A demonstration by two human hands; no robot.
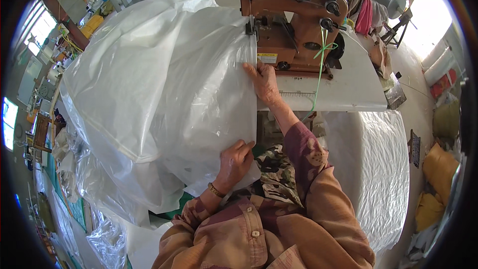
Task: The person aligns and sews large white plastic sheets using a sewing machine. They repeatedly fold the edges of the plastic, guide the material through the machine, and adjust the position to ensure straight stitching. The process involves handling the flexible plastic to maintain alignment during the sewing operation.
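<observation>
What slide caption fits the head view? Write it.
Left hand and right hand on a translucent sheet beside a brown sewing machine.

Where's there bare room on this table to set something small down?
The white tabletop looks bare right of the green thread, between the base of the brown machine and the near edge. The left is crowded: the plastic sheet spreads there, with the right hand and left hand both at its edge.

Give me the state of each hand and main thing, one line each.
Plastic sheeting: spread, wrinkled, right edge at the machine
Left hand: curled shut on that edge
Right hand: thumb on that edge, grip unclear
Sewing machine: upright; running or stopped, cannot tell
Green cord: tied in a bow, hanging
White plastic bundle: crinkled
</observation>
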